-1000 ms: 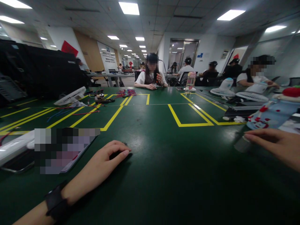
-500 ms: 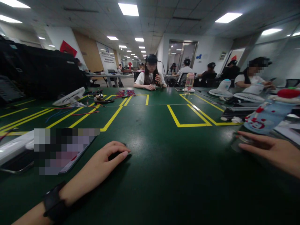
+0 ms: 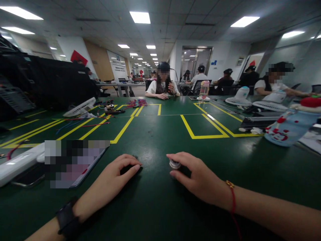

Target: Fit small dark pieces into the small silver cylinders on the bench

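My left hand point(image 3: 119, 174), with a black band point(image 3: 67, 216) on its wrist, rests low over the green table point(image 3: 155, 207). Its fingers curve down and the thumb tip meets them; a small dark bit shows beyond the fingertips, and whatever they grip is too hidden to name. To the right of it, my right hand point(image 3: 198, 175) has thumb and fingers closed around the sides of a small jar point(image 3: 175, 164) with a silvery round lid. The jar's lower part is mostly hidden. A red cord bracelet point(image 3: 233, 197) circles the right wrist.
A phone point(image 3: 85, 167) and a white power strip point(image 3: 22, 164) lie at left. Farther back are wires point(image 3: 136, 103) and a white fan point(image 3: 80, 107). A blue bottle point(image 3: 288, 129) stands at right. A person point(image 3: 163, 83) sits across the table. Yellow tape point(image 3: 210, 136) marks the tabletop.
My right hand has moved left with the jar, from beside the blue bottle to the middle, near my left hand. The left hand keeps its pose; the view has shifted slightly.
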Action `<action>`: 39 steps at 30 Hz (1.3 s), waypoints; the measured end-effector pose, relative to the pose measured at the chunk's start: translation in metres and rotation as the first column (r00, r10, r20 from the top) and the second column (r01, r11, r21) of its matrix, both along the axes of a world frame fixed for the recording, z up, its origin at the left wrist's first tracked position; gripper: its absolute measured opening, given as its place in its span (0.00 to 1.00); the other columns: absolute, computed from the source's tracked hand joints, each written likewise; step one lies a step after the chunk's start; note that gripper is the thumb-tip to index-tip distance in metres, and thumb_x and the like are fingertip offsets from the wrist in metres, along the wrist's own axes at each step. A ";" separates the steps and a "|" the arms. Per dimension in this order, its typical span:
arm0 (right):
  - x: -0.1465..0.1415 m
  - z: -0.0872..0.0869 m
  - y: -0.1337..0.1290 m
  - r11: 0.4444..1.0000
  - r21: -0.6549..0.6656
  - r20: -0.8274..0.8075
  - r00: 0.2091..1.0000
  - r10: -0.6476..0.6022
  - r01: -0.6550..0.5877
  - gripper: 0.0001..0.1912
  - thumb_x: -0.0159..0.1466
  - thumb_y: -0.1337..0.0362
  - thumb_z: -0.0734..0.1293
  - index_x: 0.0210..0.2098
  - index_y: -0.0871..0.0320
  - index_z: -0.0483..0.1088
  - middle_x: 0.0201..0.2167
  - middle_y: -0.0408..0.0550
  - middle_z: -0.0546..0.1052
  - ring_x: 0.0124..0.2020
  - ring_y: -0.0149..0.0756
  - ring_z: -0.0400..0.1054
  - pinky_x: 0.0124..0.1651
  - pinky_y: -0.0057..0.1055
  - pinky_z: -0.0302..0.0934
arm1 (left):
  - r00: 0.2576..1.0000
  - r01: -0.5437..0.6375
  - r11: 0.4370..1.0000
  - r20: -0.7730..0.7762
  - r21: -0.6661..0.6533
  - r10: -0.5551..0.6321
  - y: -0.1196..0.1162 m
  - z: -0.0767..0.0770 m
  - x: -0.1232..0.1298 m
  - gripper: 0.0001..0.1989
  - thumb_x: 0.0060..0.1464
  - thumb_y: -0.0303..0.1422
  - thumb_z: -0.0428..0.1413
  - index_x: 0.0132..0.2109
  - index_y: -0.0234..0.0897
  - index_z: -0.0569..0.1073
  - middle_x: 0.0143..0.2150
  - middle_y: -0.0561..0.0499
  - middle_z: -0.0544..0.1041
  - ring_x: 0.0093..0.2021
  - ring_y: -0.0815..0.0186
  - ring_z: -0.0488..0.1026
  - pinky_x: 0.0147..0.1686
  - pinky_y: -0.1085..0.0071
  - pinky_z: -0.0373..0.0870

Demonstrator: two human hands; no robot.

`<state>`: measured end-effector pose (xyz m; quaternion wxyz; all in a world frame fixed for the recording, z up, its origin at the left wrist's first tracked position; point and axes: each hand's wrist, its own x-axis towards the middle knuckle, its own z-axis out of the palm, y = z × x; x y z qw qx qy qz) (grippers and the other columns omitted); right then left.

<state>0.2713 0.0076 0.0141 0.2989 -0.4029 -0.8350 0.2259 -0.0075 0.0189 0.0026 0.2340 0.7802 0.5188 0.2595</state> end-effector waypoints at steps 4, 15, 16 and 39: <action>0.005 -0.013 0.000 0.990 -0.133 -0.111 0.992 -0.066 0.051 0.43 0.56 0.58 0.70 0.64 0.52 0.46 0.53 0.47 0.67 0.53 0.32 0.64 0.59 0.36 0.58 | 0.999 -0.006 0.998 0.039 0.063 0.004 -0.003 0.015 0.031 0.12 0.61 0.41 0.51 0.46 0.45 0.75 0.47 0.49 0.74 0.48 0.56 0.71 0.50 0.57 0.68; 0.006 -0.016 0.003 0.990 -0.132 -0.178 0.981 -0.074 0.050 0.33 0.57 0.66 0.67 0.59 0.54 0.51 0.45 0.45 0.71 0.45 0.30 0.67 0.51 0.32 0.61 | 0.980 0.041 0.982 0.185 0.182 -0.075 0.001 0.032 0.088 0.07 0.59 0.37 0.56 0.38 0.45 0.79 0.41 0.53 0.74 0.42 0.62 0.72 0.44 0.64 0.69; 0.007 -0.015 0.003 0.993 -0.104 -0.165 0.983 -0.079 0.062 0.29 0.57 0.66 0.67 0.56 0.54 0.55 0.45 0.45 0.71 0.44 0.30 0.67 0.49 0.31 0.62 | 0.981 0.035 0.986 0.181 0.162 -0.064 0.001 0.029 0.084 0.07 0.58 0.37 0.56 0.38 0.46 0.79 0.41 0.53 0.74 0.42 0.62 0.72 0.44 0.64 0.68; 0.210 -0.008 -0.005 0.673 0.079 0.208 0.648 -0.733 0.735 0.29 0.55 0.47 0.67 0.53 0.52 0.64 0.45 0.54 0.72 0.37 0.41 0.71 0.35 0.34 0.67 | 0.994 -0.022 0.994 0.100 -0.106 0.033 0.007 0.003 -0.008 0.13 0.57 0.45 0.54 0.45 0.48 0.77 0.50 0.52 0.76 0.49 0.57 0.73 0.50 0.62 0.69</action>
